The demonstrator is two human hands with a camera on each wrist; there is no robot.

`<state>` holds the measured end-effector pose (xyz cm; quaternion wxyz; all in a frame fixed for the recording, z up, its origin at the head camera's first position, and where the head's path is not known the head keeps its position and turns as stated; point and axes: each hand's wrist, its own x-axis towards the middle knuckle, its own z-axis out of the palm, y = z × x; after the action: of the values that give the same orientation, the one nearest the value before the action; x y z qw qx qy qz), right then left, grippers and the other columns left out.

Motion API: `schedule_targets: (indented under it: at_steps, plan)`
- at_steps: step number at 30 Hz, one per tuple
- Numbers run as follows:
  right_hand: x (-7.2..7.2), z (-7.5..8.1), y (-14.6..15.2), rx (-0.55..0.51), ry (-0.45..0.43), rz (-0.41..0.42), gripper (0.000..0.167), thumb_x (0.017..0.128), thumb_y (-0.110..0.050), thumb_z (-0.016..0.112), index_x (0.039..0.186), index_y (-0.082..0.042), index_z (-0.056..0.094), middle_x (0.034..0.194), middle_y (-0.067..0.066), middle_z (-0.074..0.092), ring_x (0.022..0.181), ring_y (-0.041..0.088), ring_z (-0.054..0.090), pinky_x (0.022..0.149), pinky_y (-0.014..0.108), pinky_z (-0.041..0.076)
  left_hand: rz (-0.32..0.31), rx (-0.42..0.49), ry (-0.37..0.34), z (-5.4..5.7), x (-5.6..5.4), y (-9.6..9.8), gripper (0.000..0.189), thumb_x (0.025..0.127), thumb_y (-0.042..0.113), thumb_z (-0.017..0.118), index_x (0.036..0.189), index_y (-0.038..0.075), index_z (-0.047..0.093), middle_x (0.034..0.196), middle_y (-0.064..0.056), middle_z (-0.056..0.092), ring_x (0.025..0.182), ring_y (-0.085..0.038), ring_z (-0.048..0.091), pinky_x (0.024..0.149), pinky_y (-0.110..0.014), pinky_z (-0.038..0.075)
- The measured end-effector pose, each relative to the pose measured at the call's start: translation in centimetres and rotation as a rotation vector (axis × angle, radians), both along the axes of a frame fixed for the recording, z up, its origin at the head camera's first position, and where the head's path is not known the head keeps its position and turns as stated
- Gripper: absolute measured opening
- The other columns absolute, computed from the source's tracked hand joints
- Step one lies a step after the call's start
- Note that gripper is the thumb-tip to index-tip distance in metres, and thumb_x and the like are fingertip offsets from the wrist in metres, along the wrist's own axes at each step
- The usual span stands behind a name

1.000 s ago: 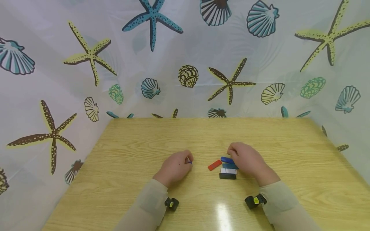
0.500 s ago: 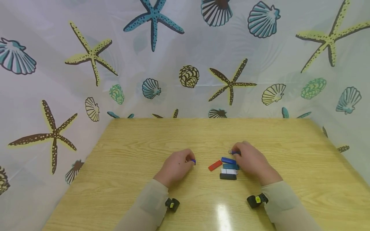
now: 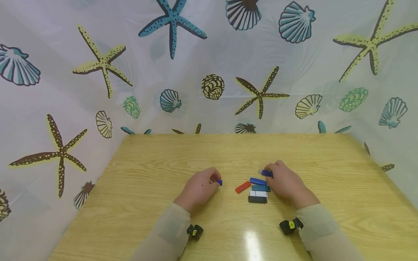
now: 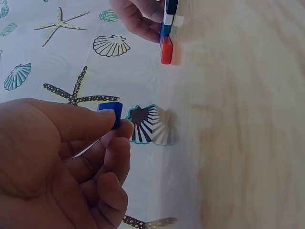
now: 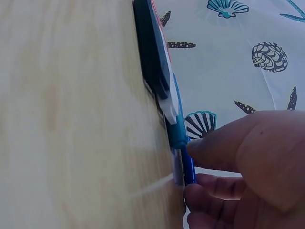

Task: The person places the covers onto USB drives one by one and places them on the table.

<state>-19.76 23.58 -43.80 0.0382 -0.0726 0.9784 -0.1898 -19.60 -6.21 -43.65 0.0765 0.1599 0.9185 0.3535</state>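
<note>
My left hand [image 3: 199, 186] pinches a small blue cap [image 3: 220, 182] between thumb and forefinger; the left wrist view shows this blue cap [image 4: 112, 111] close up. To the right, my right hand [image 3: 285, 181] holds a blue USB flash drive [image 3: 267, 173], its metal plug bare and pointing left. Just in front of that drive lie several more sticks: a blue one [image 3: 258, 181], a teal one [image 3: 260, 188], a white one [image 3: 258, 194] and a black one [image 3: 257, 199], roughly in a stack of rows. A red stick [image 3: 243, 187] lies slanted at their left.
All of this is on a wooden table [image 3: 156, 156]. A white curtain [image 3: 196, 47] printed with starfish and shells hangs behind and at both sides. Each wrist wears a strap with a small black camera [image 3: 287, 227].
The right hand has shifted slightly right, off the blue stick in the row, and the drive with its bare plug has come into sight. More of the cap shows in the left fingers.
</note>
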Motion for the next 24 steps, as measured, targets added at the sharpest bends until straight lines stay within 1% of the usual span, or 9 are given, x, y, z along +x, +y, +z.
schedule_targets:
  at_steps: [3, 8, 14, 18, 21, 24]
  plan:
    - [-0.1, -0.1, 0.2, 0.011, -0.003, -0.007, 0.026, 0.099, -0.015, 0.062, 0.121, -0.002, 0.065, 0.11, 0.014, 0.056, 0.093, 0.027, 0.059, 0.087, 0.054, 0.051, -0.002, 0.007, -0.003, 0.0, 0.1, 0.1, 0.01, 0.098, 0.018, 0.063, 0.105, 0.025, 0.063, 0.097, 0.011, 0.064, 0.086, -0.013, 0.059, 0.08, -0.037, 0.05]
    - [-0.2, -0.2, 0.4, 0.031, -0.037, -0.033, 0.019, 0.098, -0.013, 0.064, 0.113, -0.003, 0.067, 0.099, 0.009, 0.057, 0.086, 0.024, 0.056, 0.081, 0.05, 0.052, -0.006, 0.008, -0.001, 0.0, 0.1, 0.2, 0.009, 0.099, 0.019, 0.064, 0.105, 0.026, 0.063, 0.098, 0.012, 0.064, 0.087, -0.013, 0.059, 0.08, -0.037, 0.05]
    - [-0.3, -0.3, 0.6, 0.027, -0.05, -0.049, 0.009, 0.097, -0.012, 0.065, 0.103, -0.005, 0.065, 0.094, 0.006, 0.06, 0.082, 0.022, 0.055, 0.075, 0.046, 0.05, -0.008, 0.019, -0.004, 0.0, 0.1, 0.2, 0.009, 0.099, 0.02, 0.065, 0.103, 0.028, 0.062, 0.095, 0.013, 0.062, 0.085, -0.014, 0.058, 0.078, -0.036, 0.05]
    - [-0.4, -0.1, 0.5, 0.006, -0.05, -0.055, 0.007, 0.098, -0.015, 0.064, 0.1, -0.008, 0.062, 0.091, 0.004, 0.06, 0.078, 0.022, 0.055, 0.07, 0.041, 0.048, -0.012, 0.024, 0.003, 0.0, 0.1, 0.2, 0.008, 0.099, 0.021, 0.065, 0.103, 0.028, 0.062, 0.095, 0.013, 0.062, 0.085, -0.014, 0.058, 0.078, -0.035, 0.049]
    - [-0.3, 0.3, 0.2, -0.033, -0.038, -0.055, 0.01, 0.1, -0.019, 0.063, 0.099, -0.01, 0.059, 0.086, 0.004, 0.059, 0.075, 0.021, 0.053, 0.065, 0.038, 0.045, -0.012, 0.031, 0.003, 0.1, 0.2, 0.2, 0.008, 0.1, 0.022, 0.065, 0.104, 0.028, 0.062, 0.095, 0.013, 0.062, 0.085, -0.013, 0.057, 0.077, -0.034, 0.049]
    - [-0.1, 0.7, -0.2, -0.087, -0.026, -0.033, 0.013, 0.102, -0.022, 0.061, 0.101, -0.01, 0.056, 0.083, 0.004, 0.057, 0.074, 0.021, 0.053, 0.065, 0.036, 0.043, -0.017, 0.041, 0.005, 0.2, 0.3, 0.3, 0.006, 0.101, 0.023, 0.064, 0.104, 0.027, 0.062, 0.095, 0.012, 0.062, 0.084, -0.013, 0.057, 0.075, -0.033, 0.049]
